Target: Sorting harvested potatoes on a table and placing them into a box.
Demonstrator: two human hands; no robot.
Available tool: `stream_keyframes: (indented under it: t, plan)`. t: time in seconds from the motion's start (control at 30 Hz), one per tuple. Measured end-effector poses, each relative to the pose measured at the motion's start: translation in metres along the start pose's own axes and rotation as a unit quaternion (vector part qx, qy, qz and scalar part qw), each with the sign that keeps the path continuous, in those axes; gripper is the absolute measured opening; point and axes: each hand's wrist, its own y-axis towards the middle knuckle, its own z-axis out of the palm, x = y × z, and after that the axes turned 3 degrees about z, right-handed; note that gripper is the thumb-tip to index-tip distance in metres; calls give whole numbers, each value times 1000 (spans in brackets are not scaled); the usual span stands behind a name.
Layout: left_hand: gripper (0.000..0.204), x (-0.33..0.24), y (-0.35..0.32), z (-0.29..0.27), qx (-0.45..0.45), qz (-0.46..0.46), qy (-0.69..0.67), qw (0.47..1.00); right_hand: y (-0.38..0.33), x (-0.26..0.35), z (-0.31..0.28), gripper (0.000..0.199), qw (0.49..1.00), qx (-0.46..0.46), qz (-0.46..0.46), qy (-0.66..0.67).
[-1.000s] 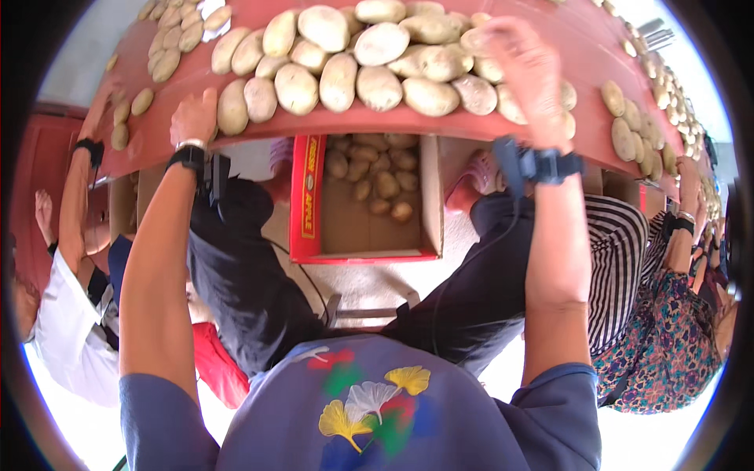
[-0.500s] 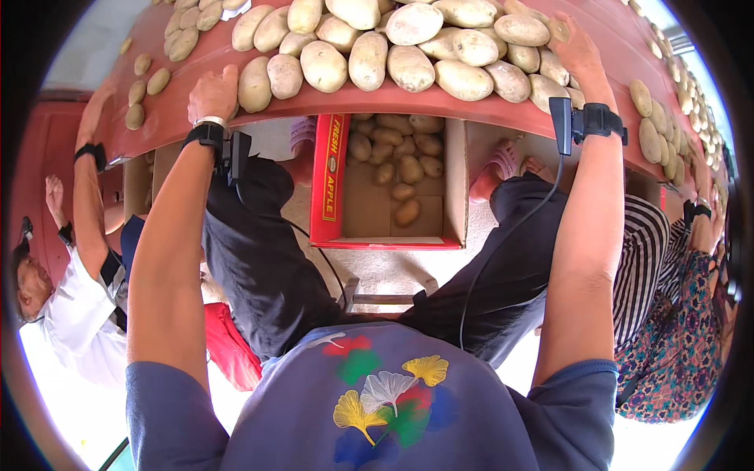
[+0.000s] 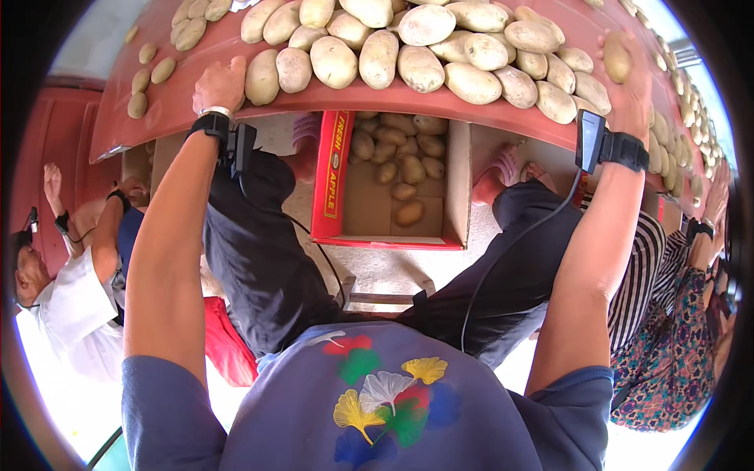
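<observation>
from the head view i see my left hand point(image 3: 222, 82) resting flat and released on the red table point(image 3: 169, 110) edge, just beside a potato point(image 3: 262, 77). my right hand point(image 3: 628, 82) curls over a potato at the table's far right, though i cannot tell how firmly it is gripped. below, a red cardboard box point(image 3: 334, 180) holds more potatoes, its top hidden under the table.

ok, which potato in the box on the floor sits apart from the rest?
The lone potato nearest the box's open front edge. The others cluster at the far end under the red table; this one lies alone on bare cardboard.
</observation>
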Motion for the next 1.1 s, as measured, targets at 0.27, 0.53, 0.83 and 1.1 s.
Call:
stream_keyframes:
  t: [0.27, 0.53, 0.83, 1.1]
  plan:
    - [60, 0, 0, 0, -9, 16, 18, 1000, -145, 44, 114, 23, 860, 481, 47, 165]
    - [58, -2, -2, 0, -15, -3, 7, 1000, -233, 16, 168, 15, 755, 625, -113, -163]
    - [60, 5, 3, 6, -12, 29, 34, 999, -207, -12, 155, 18, 729, 621, -26, -285]
    - [60, 2, 5, 5, -11, 3, 24, 1000, -139, 25, 121, 20, 785, 607, 117, -41]
